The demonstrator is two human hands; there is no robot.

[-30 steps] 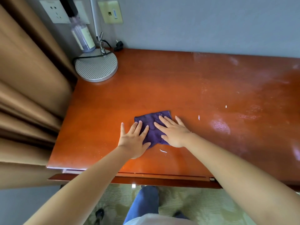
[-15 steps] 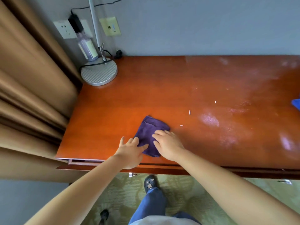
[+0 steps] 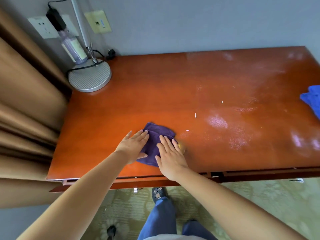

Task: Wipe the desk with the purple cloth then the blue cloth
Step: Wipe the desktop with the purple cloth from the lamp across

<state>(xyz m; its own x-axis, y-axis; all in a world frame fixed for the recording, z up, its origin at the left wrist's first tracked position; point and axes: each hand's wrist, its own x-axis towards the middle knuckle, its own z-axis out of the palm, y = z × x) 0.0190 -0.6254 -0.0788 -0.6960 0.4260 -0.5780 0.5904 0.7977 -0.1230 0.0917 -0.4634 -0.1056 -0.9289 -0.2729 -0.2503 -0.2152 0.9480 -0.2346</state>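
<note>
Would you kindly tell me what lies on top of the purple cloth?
Both hands, left hand and right hand, press flat on the purple cloth; the desk beneath is hidden.

Your left hand (image 3: pixel 132 146) and right hand (image 3: pixel 170 155) are bare, with no rings, watch or gloves, and both forearms are sleeveless up to the frame's edge. Well behind your fingers, toward you: blue trousers (image 3: pixel 164 215), a dark perforated clog (image 3: pixel 158 194), and a strip of pale garment (image 3: pixel 173 237).
</note>
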